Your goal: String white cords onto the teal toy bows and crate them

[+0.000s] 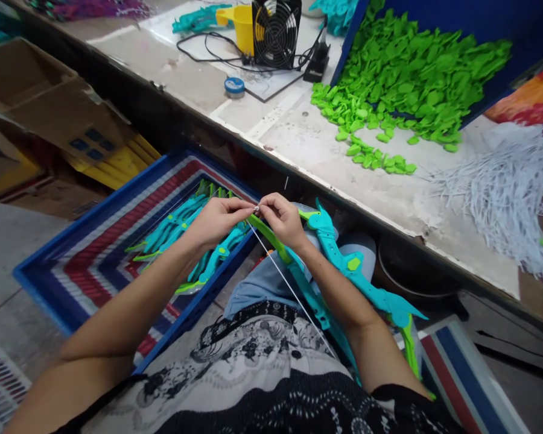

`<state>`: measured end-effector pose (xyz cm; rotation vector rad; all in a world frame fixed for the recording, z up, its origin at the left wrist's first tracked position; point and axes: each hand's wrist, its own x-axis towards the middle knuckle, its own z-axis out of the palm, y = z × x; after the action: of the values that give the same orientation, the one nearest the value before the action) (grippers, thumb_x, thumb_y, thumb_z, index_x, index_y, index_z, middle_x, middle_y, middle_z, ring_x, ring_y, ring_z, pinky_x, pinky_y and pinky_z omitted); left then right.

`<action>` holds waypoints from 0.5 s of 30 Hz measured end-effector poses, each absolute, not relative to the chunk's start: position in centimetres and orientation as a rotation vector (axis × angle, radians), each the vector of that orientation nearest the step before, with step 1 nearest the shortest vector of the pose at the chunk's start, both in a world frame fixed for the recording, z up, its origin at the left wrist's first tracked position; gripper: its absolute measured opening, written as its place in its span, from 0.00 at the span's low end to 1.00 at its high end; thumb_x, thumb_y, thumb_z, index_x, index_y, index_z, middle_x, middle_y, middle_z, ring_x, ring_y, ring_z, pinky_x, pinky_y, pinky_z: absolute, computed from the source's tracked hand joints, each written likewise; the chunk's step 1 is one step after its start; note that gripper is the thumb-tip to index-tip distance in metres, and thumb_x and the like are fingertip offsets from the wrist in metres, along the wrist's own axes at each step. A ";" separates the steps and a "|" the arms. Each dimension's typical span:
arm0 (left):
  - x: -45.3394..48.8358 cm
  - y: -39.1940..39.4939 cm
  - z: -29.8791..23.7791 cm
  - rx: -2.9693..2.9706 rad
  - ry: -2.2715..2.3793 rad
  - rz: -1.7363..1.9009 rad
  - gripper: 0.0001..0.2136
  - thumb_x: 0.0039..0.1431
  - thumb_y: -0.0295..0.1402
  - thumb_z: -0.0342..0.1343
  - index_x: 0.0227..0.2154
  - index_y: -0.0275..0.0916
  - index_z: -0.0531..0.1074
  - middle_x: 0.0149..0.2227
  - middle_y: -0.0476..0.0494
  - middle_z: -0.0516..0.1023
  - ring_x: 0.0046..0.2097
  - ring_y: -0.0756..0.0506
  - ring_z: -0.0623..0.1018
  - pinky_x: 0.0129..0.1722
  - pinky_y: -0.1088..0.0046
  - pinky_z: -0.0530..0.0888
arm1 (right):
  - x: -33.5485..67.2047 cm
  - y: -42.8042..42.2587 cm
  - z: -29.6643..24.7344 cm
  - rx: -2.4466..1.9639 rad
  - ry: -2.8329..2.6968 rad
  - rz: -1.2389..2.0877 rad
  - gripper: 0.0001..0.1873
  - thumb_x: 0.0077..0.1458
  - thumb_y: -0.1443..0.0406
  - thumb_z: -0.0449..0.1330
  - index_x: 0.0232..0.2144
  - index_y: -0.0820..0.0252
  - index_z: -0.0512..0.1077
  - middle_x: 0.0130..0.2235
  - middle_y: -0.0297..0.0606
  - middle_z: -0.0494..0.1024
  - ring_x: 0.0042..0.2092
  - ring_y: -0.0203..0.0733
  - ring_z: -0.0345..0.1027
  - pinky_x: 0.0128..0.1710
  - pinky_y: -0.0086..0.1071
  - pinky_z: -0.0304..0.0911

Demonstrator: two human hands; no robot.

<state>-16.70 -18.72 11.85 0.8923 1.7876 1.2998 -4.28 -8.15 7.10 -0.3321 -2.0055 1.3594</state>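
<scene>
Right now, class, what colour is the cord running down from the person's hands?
White; the cord shows best in the head view, the only one here.

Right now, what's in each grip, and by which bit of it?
Left grip and right grip both pinch the white string at its bunched end, near the toy bow's lime-green tip.

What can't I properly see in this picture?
All in the head view:
White cord, upper end: partly hidden by the pinching left hand and right hand.
Teal-and-green parts: partly covered by the right forearm.
Blue bin: cut off by the top edge.
Round tin: lettering too small.
</scene>
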 end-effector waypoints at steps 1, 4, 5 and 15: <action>-16.7 -18.9 11.8 0.932 1.806 1.275 0.09 0.46 0.37 0.62 0.27 0.38 0.80 0.26 0.45 0.78 0.28 0.48 0.73 0.27 0.76 0.67 | -4.3 -8.3 7.1 -0.313 -2.029 1.276 0.08 0.60 0.63 0.51 0.30 0.59 0.66 0.33 0.36 0.70 0.36 0.35 0.65 0.37 0.31 0.63; -16.5 -19.2 11.7 1.018 1.912 1.241 0.08 0.48 0.36 0.61 0.27 0.38 0.80 0.26 0.47 0.78 0.28 0.49 0.72 0.27 0.76 0.66 | -4.3 -8.8 7.1 -0.258 -2.071 1.099 0.08 0.61 0.64 0.49 0.30 0.59 0.64 0.33 0.38 0.68 0.37 0.37 0.63 0.40 0.32 0.61; -16.3 -19.2 11.6 1.033 1.942 1.235 0.08 0.48 0.36 0.60 0.27 0.37 0.80 0.26 0.47 0.78 0.27 0.49 0.71 0.27 0.76 0.65 | -4.3 -8.9 7.0 -0.242 -2.084 1.074 0.08 0.62 0.65 0.49 0.31 0.59 0.64 0.33 0.38 0.68 0.38 0.37 0.62 0.40 0.32 0.61; -15.2 -20.3 11.8 1.092 2.053 1.259 0.07 0.49 0.36 0.60 0.26 0.37 0.78 0.21 0.51 0.72 0.24 0.52 0.67 0.24 0.77 0.61 | -5.3 -9.3 5.3 -0.469 -2.207 0.902 0.09 0.62 0.65 0.46 0.32 0.59 0.65 0.34 0.39 0.67 0.37 0.38 0.61 0.40 0.32 0.59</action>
<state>-15.15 -20.27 11.77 1.0920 2.0534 1.2586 -5.34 -9.26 5.34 -0.4692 -2.2072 0.9020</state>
